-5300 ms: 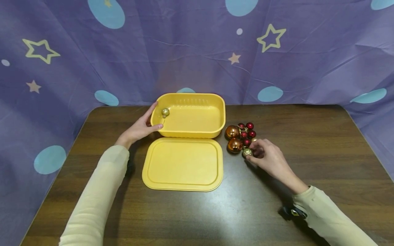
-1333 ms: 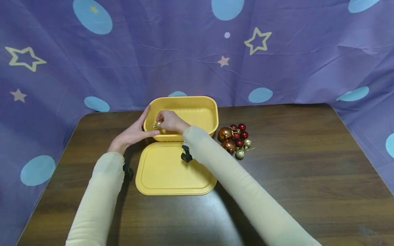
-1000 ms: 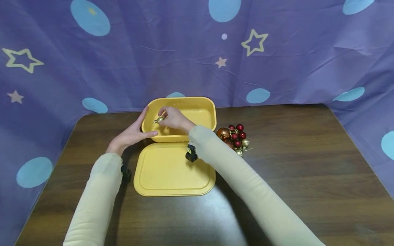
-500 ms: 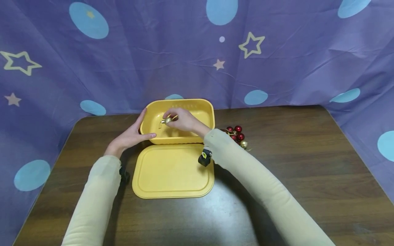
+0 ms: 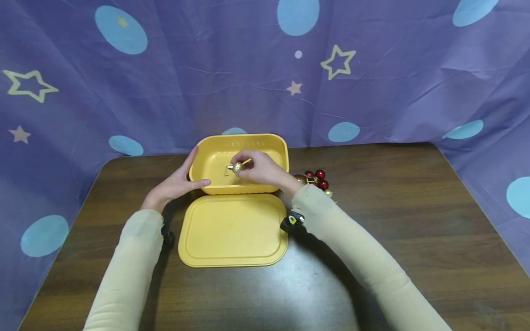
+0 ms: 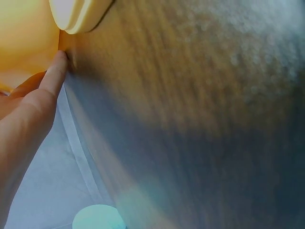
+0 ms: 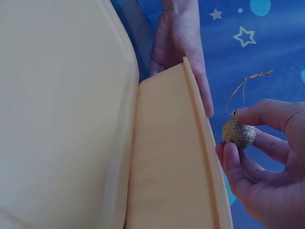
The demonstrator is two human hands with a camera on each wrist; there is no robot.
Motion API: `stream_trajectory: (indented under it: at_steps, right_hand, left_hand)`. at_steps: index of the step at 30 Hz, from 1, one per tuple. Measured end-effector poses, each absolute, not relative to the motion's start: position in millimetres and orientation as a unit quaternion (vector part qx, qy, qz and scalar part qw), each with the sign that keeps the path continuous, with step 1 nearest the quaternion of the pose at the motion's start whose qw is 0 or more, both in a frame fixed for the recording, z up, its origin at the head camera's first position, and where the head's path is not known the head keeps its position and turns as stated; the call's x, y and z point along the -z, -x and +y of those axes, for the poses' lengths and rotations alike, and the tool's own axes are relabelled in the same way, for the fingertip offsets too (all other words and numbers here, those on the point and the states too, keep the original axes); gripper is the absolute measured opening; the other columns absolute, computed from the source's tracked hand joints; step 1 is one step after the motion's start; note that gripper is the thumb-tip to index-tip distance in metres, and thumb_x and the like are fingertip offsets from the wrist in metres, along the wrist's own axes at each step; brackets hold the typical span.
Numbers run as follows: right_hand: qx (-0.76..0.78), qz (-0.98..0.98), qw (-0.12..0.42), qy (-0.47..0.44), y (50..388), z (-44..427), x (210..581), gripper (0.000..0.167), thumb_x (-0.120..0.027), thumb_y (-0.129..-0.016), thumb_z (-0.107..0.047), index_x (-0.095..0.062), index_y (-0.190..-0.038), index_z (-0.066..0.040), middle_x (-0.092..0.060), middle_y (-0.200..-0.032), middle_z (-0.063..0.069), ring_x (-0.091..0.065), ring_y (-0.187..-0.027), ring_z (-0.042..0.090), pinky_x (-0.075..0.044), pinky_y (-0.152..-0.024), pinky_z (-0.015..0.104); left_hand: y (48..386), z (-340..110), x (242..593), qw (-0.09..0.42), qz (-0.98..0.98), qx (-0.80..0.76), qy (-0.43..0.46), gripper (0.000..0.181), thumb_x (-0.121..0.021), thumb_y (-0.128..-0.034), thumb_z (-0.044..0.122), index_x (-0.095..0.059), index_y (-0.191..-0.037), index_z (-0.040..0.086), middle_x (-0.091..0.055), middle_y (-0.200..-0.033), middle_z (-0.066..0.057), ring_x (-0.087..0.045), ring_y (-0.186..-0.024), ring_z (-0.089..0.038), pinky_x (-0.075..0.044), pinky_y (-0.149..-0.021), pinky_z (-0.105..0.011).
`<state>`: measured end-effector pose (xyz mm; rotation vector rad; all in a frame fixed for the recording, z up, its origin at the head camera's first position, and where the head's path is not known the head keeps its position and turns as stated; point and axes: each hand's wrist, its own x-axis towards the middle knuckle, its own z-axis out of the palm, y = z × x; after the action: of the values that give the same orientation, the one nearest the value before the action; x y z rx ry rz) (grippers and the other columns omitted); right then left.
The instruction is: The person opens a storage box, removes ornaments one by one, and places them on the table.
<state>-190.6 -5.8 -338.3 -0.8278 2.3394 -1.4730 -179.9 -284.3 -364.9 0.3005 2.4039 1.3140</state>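
A gold glittery Christmas bauble [image 5: 237, 167] with a thin gold hanging loop is pinched between the thumb and fingertips of my right hand [image 5: 262, 169], over the open yellow box [image 5: 238, 189]. The right wrist view shows the same bauble [image 7: 238, 133] held level with the box's rim, its loop sticking up. At the box's left end my left hand [image 5: 171, 184] clasps the wall, thumb over the front rim and fingers along the outer side. Part of the box's floor is hidden behind my right hand.
The flat yellow lid [image 5: 233, 231] lies right in front of the box. Several red baubles [image 5: 323, 184], a gold one [image 5: 328, 193] and a copper one [image 5: 301, 178] sit right of the box, partly behind my right forearm. A purple cloth [image 5: 248, 69] hangs behind.
My right hand left the bauble pile, took the gold bauble from the box's left end, and moved rightward over the box with it. My left hand stays at the box's left end.
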Motion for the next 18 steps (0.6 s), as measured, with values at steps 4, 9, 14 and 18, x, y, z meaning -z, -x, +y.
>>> stream_trajectory:
  at_steps: [4,9,14,18]
  right_hand:
    - [0.51,0.801,0.132,0.284,185.7,7.0,333.5,0.031,-0.066,-0.084,-0.001,-0.066,-0.114,-0.002,-0.065,-0.114,0.012,-0.064,-0.099,0.021,-0.049,-0.083,0.023]
    - [0.517,0.795,0.136,0.287,178.8,29.5,327.3,0.031,-0.066,-0.084,0.001,-0.065,-0.115,-0.001,-0.064,-0.112,0.012,-0.064,-0.096,0.024,-0.051,-0.081,0.029]
    - [0.517,0.797,0.129,0.284,170.0,52.3,325.1,0.031,-0.069,-0.083,0.0,-0.065,-0.114,-0.002,-0.065,-0.109,0.009,-0.064,-0.096,0.022,-0.051,-0.082,0.032]
    - [0.517,0.8,0.127,0.276,162.6,68.1,326.1,0.032,-0.067,-0.083,0.003,-0.065,-0.115,-0.002,-0.065,-0.109,0.008,-0.063,-0.096,0.021,-0.051,-0.081,0.033]
  left_hand:
    - [179.3,-282.6,364.0,0.191,0.855,-0.47,-0.106,0.107,-0.071,-0.0902,0.024,0.016,-0.152,0.03,0.017,-0.159,0.002,0.01,-0.144,-0.025,-0.003,-0.112,-0.054]
    - [177.7,-281.4,362.5,0.193,0.854,-0.471,-0.105,0.107,-0.071,-0.0902,0.024,0.016,-0.152,0.031,0.017,-0.159,0.002,0.009,-0.144,-0.027,-0.003,-0.111,-0.056]
    - [177.2,-281.7,361.6,0.193,0.856,-0.468,-0.107,0.107,-0.071,-0.0904,0.024,0.017,-0.152,0.031,0.017,-0.159,0.001,0.009,-0.144,-0.028,-0.004,-0.111,-0.057]
    - [177.3,-281.8,362.4,0.192,0.858,-0.465,-0.103,0.107,-0.071,-0.0901,0.026,0.016,-0.152,0.033,0.017,-0.159,0.003,0.009,-0.144,-0.026,-0.004,-0.111,-0.057]
